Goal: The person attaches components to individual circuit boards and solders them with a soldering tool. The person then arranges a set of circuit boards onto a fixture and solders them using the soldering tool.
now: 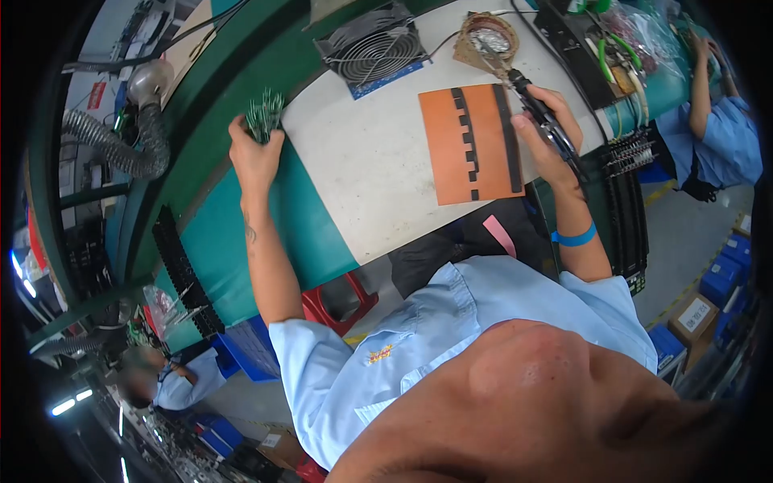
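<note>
My left hand (256,153) is closed around a bunch of thin green pieces (266,113) at the left side of the bench; they look like small circuit boards, but their detail is too fine to make out. In my right hand (555,137) is a soldering iron (547,121) with a black handle. Its metal end points up and left, over a round brown-rimmed holder (486,39) with shiny silver material inside. Between my hands, nearer the right one, lies an orange board (447,149) with a notched black strip and a straight black strip on it.
A fan with a wire guard (377,50) stands at the back of the white work surface (346,153). Green-handled pliers (604,60) and cables lie at the right. A flexible duct (145,141) hangs at left. Co-workers sit at right (725,137) and lower left (189,386).
</note>
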Motion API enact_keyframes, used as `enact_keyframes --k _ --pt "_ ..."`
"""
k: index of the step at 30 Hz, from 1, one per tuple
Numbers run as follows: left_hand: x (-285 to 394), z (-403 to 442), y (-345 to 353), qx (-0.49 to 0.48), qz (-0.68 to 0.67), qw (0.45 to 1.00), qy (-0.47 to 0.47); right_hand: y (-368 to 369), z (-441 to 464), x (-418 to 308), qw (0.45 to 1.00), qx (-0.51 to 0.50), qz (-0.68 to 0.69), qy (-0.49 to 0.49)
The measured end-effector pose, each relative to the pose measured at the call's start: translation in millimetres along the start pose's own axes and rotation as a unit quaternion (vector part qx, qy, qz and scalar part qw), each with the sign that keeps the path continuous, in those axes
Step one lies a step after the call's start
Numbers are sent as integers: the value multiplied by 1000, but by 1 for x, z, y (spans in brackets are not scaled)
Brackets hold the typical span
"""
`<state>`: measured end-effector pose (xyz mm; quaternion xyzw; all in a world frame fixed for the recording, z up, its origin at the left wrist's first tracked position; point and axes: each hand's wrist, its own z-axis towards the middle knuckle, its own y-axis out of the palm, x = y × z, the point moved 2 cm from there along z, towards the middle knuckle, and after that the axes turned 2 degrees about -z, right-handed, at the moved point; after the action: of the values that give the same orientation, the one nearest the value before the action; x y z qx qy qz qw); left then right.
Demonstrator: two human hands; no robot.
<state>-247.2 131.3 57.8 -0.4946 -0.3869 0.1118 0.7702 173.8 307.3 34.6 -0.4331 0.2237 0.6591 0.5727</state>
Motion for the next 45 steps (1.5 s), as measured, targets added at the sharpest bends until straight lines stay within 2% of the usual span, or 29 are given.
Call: enact_keyframes --k 2,4,5,7,14,17,20,22,23,25,26,28,31,33,34,35,37,40,42,45 --pt "-3 21 0 14 28 1000 5 1 0 0 1000 -8 1 5" --pt "-5 37 9 -30 49 997 49 4 -1 0 1000 -21 10 10" --pt "-4 39 11 -28 55 997 41 3 -1 1 1000 -21 5 10" --pt "5 43 18 -40 76 991 104 0 0 1 1000 -11 -12 12" --pt "5 57 18 -27 54 993 97 -1 1 0 1000 -20 -15 11" --pt "-3 96 15 -4 40 997 62 -4 1 1 1000 -24 -18 9" --pt "-8 155 26 9 49 996 73 -7 1 0 999 -24 -26 16" --pt "1 197 33 16 119 985 127 -5 2 1 999 -32 -29 20" --pt "5 219 36 -68 160 983 63 -4 3 1 999 -34 -28 19" --pt "-2 252 63 -151 197 969 -2 -3 2 1 999 -30 -29 25" --pt "-12 261 87 -39 136 977 157 -3 3 0 999 -28 -30 27" --pt "-14 255 91 80 74 946 306 -3 4 0 999 -29 -27 25" --pt "-4 211 78 73 71 977 185 -4 2 1 998 -20 -37 37" --pt "-13 174 63 113 59 974 187 -5 -1 0 998 -23 -36 37" --pt "-23 147 58 153 49 960 231 -6 -2 1 998 -16 -47 30" --pt "-28 120 49 160 51 959 227 -6 -2 3 998 -8 -57 21" --pt "-36 70 33 100 3 975 198 -5 -2 5 997 10 -77 2" --pt "-41 16 11 89 30 984 153 -3 -4 3 997 24 -68 16" --pt "-46 -3 4 68 49 991 106 -3 -5 2 996 38 -67 36" --pt "-57 22 6 100 21 990 95 -2 -7 2 997 31 -70 30"
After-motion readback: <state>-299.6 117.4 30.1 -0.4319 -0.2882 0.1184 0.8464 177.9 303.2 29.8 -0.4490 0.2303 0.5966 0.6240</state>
